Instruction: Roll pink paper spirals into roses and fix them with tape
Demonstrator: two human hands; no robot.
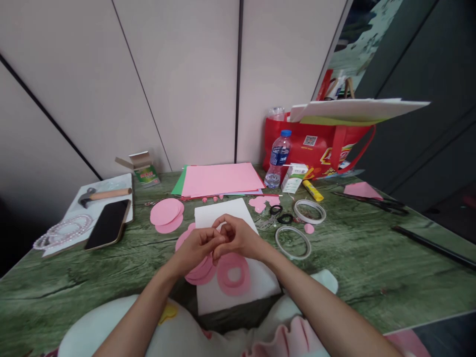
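Note:
My left hand (201, 245) and my right hand (240, 238) meet fingertip to fingertip above a white sheet (256, 277). Both are closed in a pinch, and whatever lies between the fingers is hidden. Just below them on the sheet lies a pink paper ring (243, 285). Several overlapping pink paper circles (201, 275) are beside and partly under my left hand. Beyond the sheet are small pink rolled pieces (215, 199) and pink petal-shaped cutouts (259, 204). Black-handled scissors (275, 210) rest to the right of the sheet.
Two tape rolls (310, 211) and a glue stick (313, 191) lie to the right, near a water bottle (278, 159) and red bag (293, 144). Stacked coloured paper (223, 179) lies at the back. Leftward are a phone (108, 224), hammer (107, 194) and bead strands (67, 230).

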